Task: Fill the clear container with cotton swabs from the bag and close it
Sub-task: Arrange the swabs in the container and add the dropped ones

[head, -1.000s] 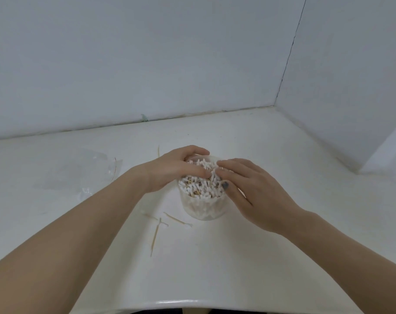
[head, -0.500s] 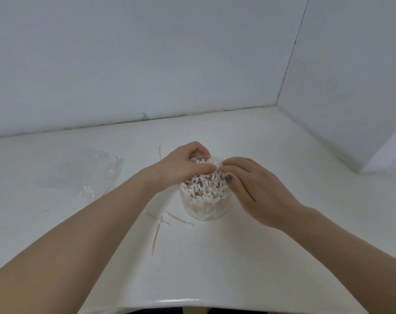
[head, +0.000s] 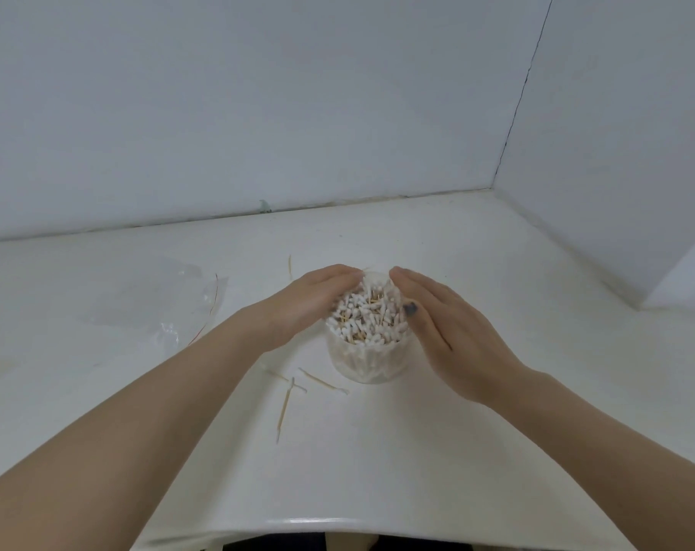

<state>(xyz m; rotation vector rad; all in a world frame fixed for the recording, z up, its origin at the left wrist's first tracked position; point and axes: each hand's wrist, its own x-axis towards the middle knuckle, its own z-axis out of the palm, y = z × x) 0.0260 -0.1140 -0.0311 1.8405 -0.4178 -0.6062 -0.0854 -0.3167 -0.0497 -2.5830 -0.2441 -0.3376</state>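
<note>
Both hands have lifted off the white-tipped cotton swabs (head: 367,318) heaped in the clear round plastic container (head: 367,361) mid-desk, left hand (head: 310,302) at nine o'clock, right hand (head: 443,326) at three, fingers straight, cupping its rim; lidding looks next.

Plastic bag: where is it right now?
In the head view the plastic bag lies flat on the table, far left, beyond the left forearm and left of the container.

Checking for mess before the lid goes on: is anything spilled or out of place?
Yes. A few loose cotton swabs lie on the table in front of the clear container; another lies behind the left hand.
</note>
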